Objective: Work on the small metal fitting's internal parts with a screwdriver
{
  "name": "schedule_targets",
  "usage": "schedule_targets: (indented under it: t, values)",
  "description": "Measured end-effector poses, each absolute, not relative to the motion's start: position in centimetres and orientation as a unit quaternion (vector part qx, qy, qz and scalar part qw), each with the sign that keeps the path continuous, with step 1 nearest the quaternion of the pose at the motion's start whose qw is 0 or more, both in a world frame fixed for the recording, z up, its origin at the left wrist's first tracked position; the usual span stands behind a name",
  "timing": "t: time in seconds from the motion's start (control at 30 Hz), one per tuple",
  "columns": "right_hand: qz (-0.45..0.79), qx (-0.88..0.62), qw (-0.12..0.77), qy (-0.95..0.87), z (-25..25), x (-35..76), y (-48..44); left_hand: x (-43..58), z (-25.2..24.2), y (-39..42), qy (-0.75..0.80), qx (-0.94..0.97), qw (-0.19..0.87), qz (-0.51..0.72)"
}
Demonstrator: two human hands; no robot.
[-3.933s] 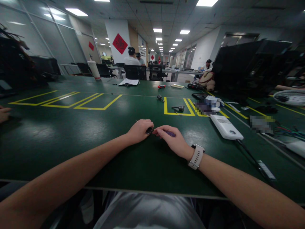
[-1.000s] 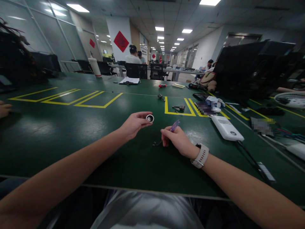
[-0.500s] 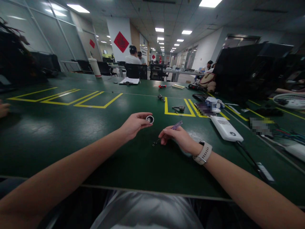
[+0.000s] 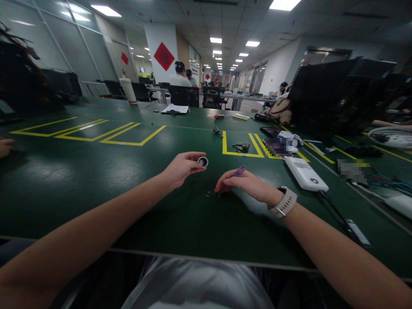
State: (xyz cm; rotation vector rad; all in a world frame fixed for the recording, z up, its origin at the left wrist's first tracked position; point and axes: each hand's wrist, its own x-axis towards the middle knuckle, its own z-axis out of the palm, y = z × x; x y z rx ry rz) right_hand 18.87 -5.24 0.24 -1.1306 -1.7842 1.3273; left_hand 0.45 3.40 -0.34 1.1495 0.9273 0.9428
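Between the thumb and fingers of my left hand (image 4: 184, 168) is a small round metal cup (image 4: 202, 162), its dark open end showing some small parts inside. My right hand (image 4: 240, 183) is closed around a screwdriver with a clear purple handle (image 4: 240, 171), which sticks up above the knuckles. Its thin shaft is hard to make out. Several tiny metal rings or nuts (image 4: 207, 196) lie on the green table (image 4: 180, 223), just left of and below my right fingertips. A dark metal part with a shaft (image 4: 243, 146) lies inside a yellow taped outline beyond my right hand.
Another small dark part (image 4: 217, 131) and a red screwdriver (image 4: 219, 116) lie farther back. At the right are a white device (image 4: 305, 174) with a cable, a cloth (image 4: 289, 139) and wires. A clipboard (image 4: 175, 109) and a white bottle (image 4: 128, 90) stand beyond. Another person's hand (image 4: 5, 146) shows far left.
My right hand has tilted and its wrist has shifted slightly right; the purple handle points more upright. A tiny ring now shows beside the right fingertips. My left hand has stayed in place.
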Motion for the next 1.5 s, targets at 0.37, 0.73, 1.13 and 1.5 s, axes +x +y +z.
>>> schedule_targets:
  t: [0.37, 0.73, 1.13, 1.5]
  values:
    - [0.578, -0.427, 0.338, -0.607, 0.3, 19.2, -5.2, 0.5, -0.2, 3.2, 0.404, 0.506, 0.638, 0.416]
    - [0.543, -0.433, 0.386, -0.606, -0.6, 18.8, -5.0, 0.4, 0.0, 3.1, 0.403, 0.505, 0.642, 0.413]
    - [0.543, -0.451, 0.373, -0.602, -0.4, 18.8, -5.0, 0.4, -0.2, 3.4, 0.399, 0.503, 0.644, 0.417]
    - [0.365, -0.529, 0.319, -0.696, -0.3, 17.5, -5.4, 0.5, -0.3, 3.2, 0.408, 0.505, 0.64, 0.411]
